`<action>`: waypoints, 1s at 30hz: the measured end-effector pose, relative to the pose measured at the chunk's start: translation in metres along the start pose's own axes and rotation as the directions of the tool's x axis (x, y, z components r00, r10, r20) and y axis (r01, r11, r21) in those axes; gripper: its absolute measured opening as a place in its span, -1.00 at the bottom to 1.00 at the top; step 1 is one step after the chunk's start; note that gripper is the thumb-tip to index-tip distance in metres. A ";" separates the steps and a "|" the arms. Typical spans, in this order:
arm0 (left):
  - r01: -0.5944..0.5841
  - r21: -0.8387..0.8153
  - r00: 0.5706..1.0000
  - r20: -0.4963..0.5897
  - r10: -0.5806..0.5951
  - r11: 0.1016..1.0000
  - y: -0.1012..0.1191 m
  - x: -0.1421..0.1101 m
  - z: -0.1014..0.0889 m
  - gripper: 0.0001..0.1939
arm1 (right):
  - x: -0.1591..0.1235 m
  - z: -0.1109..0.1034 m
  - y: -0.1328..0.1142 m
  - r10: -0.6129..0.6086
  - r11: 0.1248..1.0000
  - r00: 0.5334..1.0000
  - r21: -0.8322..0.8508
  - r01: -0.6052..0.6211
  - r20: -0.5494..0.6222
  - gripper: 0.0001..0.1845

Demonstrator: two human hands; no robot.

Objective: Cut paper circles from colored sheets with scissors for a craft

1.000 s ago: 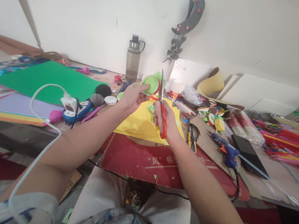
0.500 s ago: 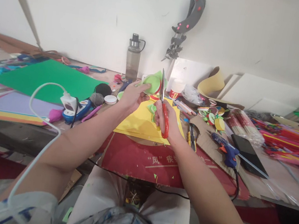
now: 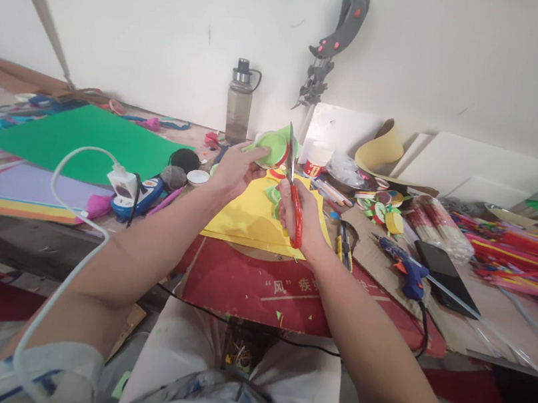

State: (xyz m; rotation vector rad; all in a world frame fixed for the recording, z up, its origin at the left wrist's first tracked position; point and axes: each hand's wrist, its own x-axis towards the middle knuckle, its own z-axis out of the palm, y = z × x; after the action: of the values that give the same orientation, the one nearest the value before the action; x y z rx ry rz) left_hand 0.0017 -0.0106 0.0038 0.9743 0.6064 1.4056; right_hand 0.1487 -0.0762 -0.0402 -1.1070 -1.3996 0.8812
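The green disc (image 3: 271, 149) is probably light and easy to bend, so one should pinch it at the rim, as the left hand (image 3: 237, 173) does, and it looks round with a red edge, held just beside the scissors (image 3: 295, 204), around whose handles the right hand (image 3: 309, 215) is closed.

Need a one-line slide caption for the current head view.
Left hand holds a round green piece beside the red-handled scissors in the right hand, with yellow sheets lying below.

Red-handled scissors (image 3: 295, 200), light-green disc (image 3: 272, 147), yellow paper (image 3: 241, 216)
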 end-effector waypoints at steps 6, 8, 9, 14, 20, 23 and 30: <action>0.003 0.037 1.000 -0.020 -0.002 0.999 0.005 0.001 0.000 -0.67 | -0.004 0.001 -0.004 -0.046 0.998 0.999 -0.041 0.046 0.004 -0.29; 0.002 0.032 1.000 -0.017 -0.001 0.999 0.006 0.001 -0.002 -0.68 | -0.005 0.001 -0.005 -0.056 0.997 0.998 -0.050 0.056 0.006 -0.29; 0.002 0.027 1.000 -0.016 -0.002 1.000 0.006 0.001 -0.002 -0.69 | -0.006 0.001 -0.006 -0.059 0.997 0.998 -0.054 0.059 0.007 -0.30; 0.026 -0.061 0.999 -0.030 -0.028 0.998 0.003 0.001 -0.001 -0.73 | -0.008 0.004 -0.005 -0.058 0.996 0.998 -0.066 0.057 -0.002 -0.32; 0.072 -0.138 0.994 -0.066 -0.082 0.988 -0.006 -0.001 0.001 -0.66 | -0.009 0.006 -0.004 -0.069 0.995 0.998 -0.079 0.067 -0.016 -0.37; 0.048 -0.171 0.998 -0.042 -0.056 0.984 -0.007 -0.004 0.003 -0.66 | -0.010 0.005 -0.007 -0.085 0.988 0.996 -0.133 0.082 -0.019 -0.38; 0.049 -0.134 0.998 -0.030 -0.054 0.990 -0.010 -0.007 0.007 -0.75 | -0.009 0.005 -0.006 -0.077 0.993 0.997 -0.089 0.077 0.003 -0.39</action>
State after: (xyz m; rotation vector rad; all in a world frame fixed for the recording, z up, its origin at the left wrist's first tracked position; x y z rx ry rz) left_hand 0.0120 -0.0182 -0.0022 0.8253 0.5516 1.4002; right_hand 0.1425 -0.0867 -0.0376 -1.1129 -1.4832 0.7691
